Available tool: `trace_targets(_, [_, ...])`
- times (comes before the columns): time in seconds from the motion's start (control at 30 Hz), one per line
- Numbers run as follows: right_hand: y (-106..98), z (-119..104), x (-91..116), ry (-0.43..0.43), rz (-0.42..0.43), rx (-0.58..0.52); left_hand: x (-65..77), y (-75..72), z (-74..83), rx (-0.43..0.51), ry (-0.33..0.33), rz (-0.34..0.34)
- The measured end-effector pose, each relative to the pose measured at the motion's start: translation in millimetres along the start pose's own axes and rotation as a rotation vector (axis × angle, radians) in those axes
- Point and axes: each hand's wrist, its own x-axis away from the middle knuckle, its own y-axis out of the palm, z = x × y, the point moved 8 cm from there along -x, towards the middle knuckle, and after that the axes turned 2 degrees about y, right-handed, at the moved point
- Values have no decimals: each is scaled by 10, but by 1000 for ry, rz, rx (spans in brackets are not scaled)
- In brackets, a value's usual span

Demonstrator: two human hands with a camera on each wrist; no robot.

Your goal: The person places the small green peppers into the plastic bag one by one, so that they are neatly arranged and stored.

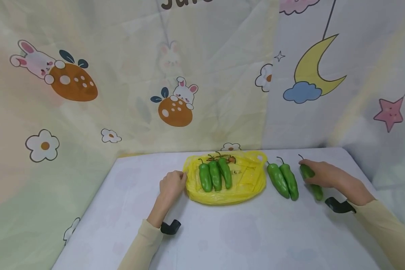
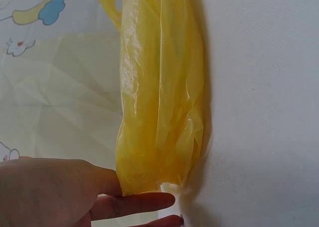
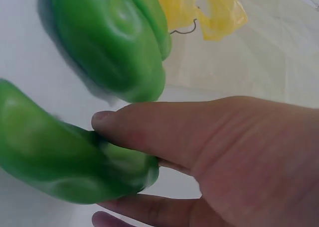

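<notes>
A yellow plastic bag [image 1: 246, 183] lies spread on the table, with three green peppers [image 1: 215, 175] side by side on top of it. My left hand [image 1: 171, 185] pinches the bag's left edge between thumb and fingers; in the left wrist view the yellow plastic [image 2: 149, 112] stretches away from the fingers [image 2: 134, 205]. Over at the right, my right hand [image 1: 327, 175] grips the upper part of a single green pepper [image 3: 55, 162], thumb on one side and fingers on the other. That pepper rests on or just above the table; I cannot tell which.
Two more green peppers [image 1: 283, 180] lie together between the bag and my right hand. Behind the white-covered table [image 1: 243, 236] hangs a cloth [image 1: 216, 82] printed with rabbits, flowers and a moon. Black straps [image 1: 170, 227] circle both wrists.
</notes>
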Motion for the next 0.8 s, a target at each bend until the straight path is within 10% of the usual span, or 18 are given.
trace_targets(0.8, [-236,-439,-63,-79,57,8,-39,-36,49,-27,33,4])
